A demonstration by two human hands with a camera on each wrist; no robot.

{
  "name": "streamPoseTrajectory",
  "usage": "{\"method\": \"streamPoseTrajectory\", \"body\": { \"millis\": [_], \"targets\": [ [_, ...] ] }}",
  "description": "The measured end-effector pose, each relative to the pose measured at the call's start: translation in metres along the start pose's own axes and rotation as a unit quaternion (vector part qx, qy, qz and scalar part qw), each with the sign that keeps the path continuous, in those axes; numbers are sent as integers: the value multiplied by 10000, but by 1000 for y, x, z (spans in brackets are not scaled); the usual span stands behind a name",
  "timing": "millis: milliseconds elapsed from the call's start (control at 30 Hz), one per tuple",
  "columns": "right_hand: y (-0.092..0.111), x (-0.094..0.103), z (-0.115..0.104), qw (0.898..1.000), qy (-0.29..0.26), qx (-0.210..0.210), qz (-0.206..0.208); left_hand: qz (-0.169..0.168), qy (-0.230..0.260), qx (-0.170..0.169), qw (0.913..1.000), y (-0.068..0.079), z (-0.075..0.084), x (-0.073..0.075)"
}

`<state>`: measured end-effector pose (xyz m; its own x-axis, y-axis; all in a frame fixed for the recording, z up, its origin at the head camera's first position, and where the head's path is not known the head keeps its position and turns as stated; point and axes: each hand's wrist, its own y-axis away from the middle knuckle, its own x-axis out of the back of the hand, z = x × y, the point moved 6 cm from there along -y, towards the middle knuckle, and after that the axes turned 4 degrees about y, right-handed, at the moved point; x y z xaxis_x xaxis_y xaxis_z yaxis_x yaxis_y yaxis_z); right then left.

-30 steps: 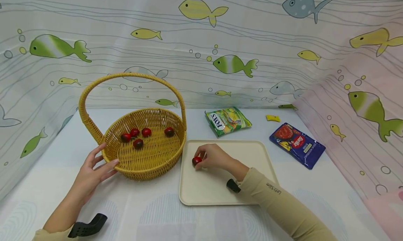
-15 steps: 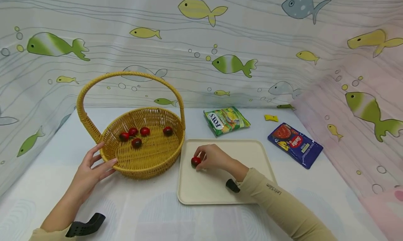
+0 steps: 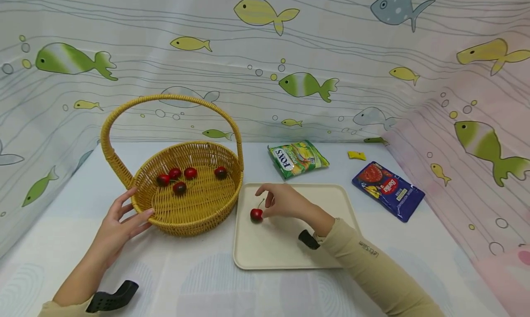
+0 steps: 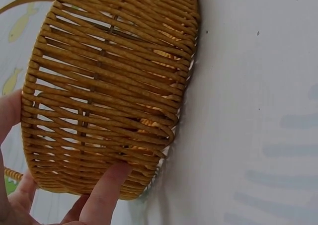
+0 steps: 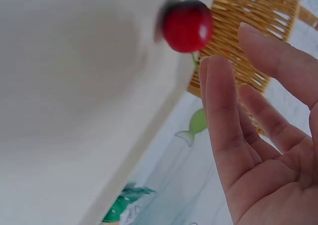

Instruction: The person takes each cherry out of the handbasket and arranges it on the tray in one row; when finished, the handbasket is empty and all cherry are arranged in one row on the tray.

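A dark red cherry (image 3: 256,215) with a thin green stem sits on the cream tray (image 3: 290,257), near its left side. Just right of it in the head view is my right hand (image 3: 285,203), thumb and fingertips spread apart. The right wrist view has the same cherry (image 5: 188,26) beyond the fingertips, with nothing between thumb and fingers (image 5: 221,86). My left hand (image 3: 120,227) holds the wicker basket (image 3: 186,227) at its left front rim. Seen from the left wrist, one finger (image 4: 107,192) lies against the woven outer wall. Several cherries (image 3: 179,188) lie inside the basket.
Behind the tray lies a green Fox's candy bag (image 3: 298,158). A blue Barilla pouch (image 3: 389,191) and a small yellow packet (image 3: 357,155) are on the right. The basket's tall arched handle (image 3: 174,97) rises at the left. A fish-patterned curtain (image 3: 248,114) surrounds the table.
My right hand has let go of the cherry; its fingers have parted and shifted slightly up and right, and the stem now shows. The left hand keeps its place on the basket.
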<state>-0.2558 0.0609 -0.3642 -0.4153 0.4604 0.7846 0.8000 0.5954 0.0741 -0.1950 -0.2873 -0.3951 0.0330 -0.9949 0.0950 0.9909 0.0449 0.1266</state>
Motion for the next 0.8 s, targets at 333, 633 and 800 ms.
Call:
{"method": "streamPoseTrajectory", "body": {
  "millis": [333, 633, 800],
  "targets": [
    [-1, 28, -18, 9994, 14, 321, 130, 31, -87, 24, 10000, 0, 1, -1],
    [-14, 34, -40, 9993, 7, 382, -28, 44, -36, 3, 10000, 0, -1, 0],
    [-26, 35, -54, 9988, 54, 462, -141, 23, 5, -11, 10000, -1, -2, 1]
  ]
}}
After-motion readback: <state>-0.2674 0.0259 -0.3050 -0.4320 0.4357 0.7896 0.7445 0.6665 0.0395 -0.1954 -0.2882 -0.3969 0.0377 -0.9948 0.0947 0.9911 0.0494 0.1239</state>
